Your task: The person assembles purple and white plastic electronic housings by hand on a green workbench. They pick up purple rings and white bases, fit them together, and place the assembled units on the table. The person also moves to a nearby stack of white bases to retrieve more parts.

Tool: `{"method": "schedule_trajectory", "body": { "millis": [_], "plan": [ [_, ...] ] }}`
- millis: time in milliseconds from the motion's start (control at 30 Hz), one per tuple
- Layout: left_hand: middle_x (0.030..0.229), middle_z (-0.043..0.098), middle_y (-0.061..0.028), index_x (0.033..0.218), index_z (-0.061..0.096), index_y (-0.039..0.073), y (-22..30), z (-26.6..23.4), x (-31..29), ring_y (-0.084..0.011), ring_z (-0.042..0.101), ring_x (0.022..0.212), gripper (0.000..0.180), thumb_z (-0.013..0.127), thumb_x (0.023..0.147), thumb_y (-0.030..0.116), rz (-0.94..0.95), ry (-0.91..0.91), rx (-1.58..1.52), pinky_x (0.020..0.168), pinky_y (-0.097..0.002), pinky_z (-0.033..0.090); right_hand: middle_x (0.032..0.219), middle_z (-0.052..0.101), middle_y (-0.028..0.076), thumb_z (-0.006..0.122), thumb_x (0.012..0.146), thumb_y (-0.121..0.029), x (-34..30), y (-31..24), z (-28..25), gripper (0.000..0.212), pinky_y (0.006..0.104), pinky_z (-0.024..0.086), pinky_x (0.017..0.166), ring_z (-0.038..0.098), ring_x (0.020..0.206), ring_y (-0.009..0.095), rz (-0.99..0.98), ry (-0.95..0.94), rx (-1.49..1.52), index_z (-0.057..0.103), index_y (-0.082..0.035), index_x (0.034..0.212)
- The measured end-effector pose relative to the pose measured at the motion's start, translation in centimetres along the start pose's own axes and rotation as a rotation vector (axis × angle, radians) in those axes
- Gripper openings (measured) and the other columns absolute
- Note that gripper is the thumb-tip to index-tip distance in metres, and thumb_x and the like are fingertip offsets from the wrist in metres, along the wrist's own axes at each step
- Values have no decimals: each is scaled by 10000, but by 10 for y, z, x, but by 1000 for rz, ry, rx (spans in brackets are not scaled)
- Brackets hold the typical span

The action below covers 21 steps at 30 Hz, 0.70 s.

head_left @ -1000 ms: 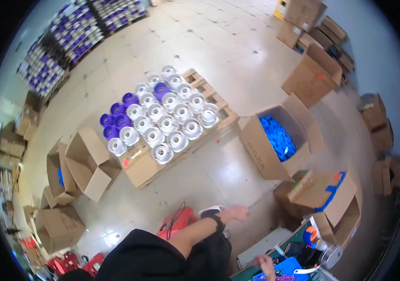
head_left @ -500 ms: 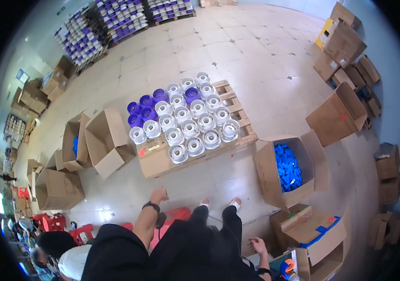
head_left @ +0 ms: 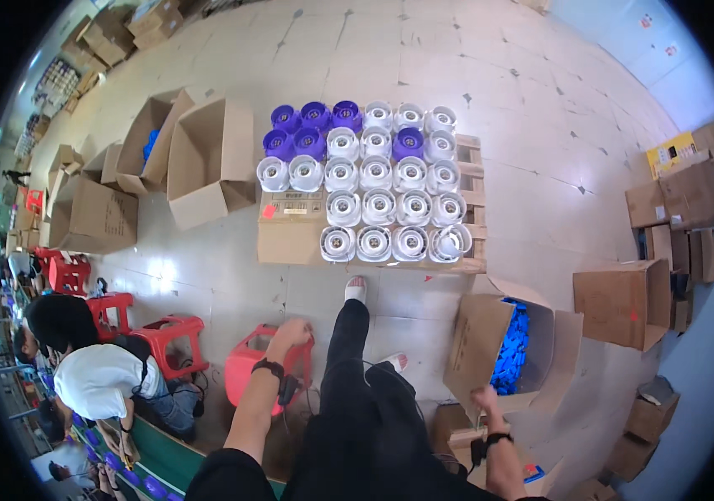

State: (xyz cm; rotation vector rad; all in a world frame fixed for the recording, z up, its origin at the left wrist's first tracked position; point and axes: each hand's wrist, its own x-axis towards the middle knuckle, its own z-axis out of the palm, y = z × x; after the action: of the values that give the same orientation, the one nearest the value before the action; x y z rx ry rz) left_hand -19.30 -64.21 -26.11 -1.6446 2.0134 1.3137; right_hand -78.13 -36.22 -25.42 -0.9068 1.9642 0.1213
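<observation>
My left hand (head_left: 294,331) hangs above a red plastic stool (head_left: 244,367), fingers curled in and nothing seen in them. My right hand (head_left: 485,397) is a loose fist, also with nothing visible in it, by the near edge of a cardboard box (head_left: 475,338) of small blue parts (head_left: 511,355). Ahead, beyond both hands, rows of round white housings (head_left: 378,207) and several purple housings (head_left: 315,115) stand on cardboard (head_left: 290,242) over a wooden pallet (head_left: 475,221). One white housing (head_left: 454,240) at the near right corner looks tilted.
Open cardboard boxes (head_left: 206,159) stand to the left, and more boxes (head_left: 624,305) line the right wall. Red stools (head_left: 175,344) and a seated person in a white top (head_left: 110,380) are at left, beside a green work surface (head_left: 165,455). A cable runs near my legs.
My view has turned and shifted, so the pallet now appears square ahead. My feet have stepped. The right hand has come up and its fingers have curled; the left stays curled.
</observation>
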Motion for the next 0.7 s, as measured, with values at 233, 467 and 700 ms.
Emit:
{"method": "schedule_trajectory", "body": {
  "millis": [233, 467, 700],
  "plan": [
    [1268, 601, -155, 1252, 543, 39, 21, -93, 207, -357, 562, 1209, 424, 627, 842, 110, 6, 421, 140, 972, -484, 483, 1072, 690, 187, 689, 807, -148, 172, -348, -52, 279, 455, 511, 905, 635, 1038, 390, -490, 179, -169, 686, -55, 1070],
    [1131, 586, -33, 1259, 578, 94, 13, -108, 339, -214, 537, 1152, 503, 694, 770, 75, 382, 529, 652, 877, -388, 485, 1249, 581, 179, 735, 729, -79, 335, -521, 21, 579, 490, 411, 1031, 551, 1186, 333, -955, 449, -454, 529, 24, 1260],
    [1129, 588, -22, 1156, 614, 121, -18, -81, 385, -205, 542, 1142, 458, 725, 712, 87, 346, 332, 511, 792, -354, 522, 1002, 624, 120, 649, 743, -39, 384, -533, 55, 354, 456, 398, 980, 611, 1021, 282, -804, 349, -685, 605, -34, 1094]
  ]
}}
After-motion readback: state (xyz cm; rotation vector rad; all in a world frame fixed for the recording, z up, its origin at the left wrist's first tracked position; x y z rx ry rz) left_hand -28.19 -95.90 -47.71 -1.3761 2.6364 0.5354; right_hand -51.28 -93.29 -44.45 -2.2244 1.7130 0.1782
